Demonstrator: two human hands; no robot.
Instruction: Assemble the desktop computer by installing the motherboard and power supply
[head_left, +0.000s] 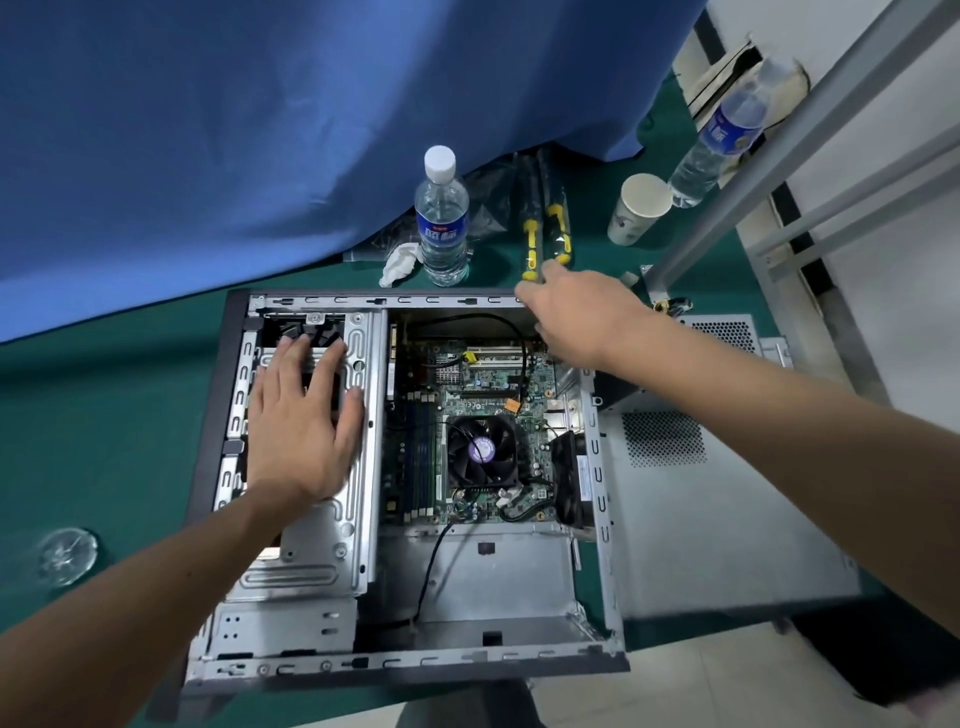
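Observation:
The open grey computer case (602, 519) lies flat on the green table. The motherboard (493, 374) sits inside it, with a black CPU fan (480, 452) in the middle. Below the board is a bare metal bay (498, 582). My left hand (301, 421) rests flat, fingers spread, on the silver drive cage (358, 519). My right hand (576, 306) is over the case's far right corner, fingertips at the rim; whether it grips anything does not show. A silver perforated box with coloured wires, likely the power supply (727, 330), lies behind my right forearm.
A grey vented panel (727, 519) lies right of the case. Behind the case are two yellow-handled screwdrivers (532, 244), a water bottle (441, 223), crumpled tissue (400, 262), a paper cup (639, 208) and a second bottle (722, 140). A blue cloth (260, 130) hangs at the back. A glass dish (67, 553) sits at left.

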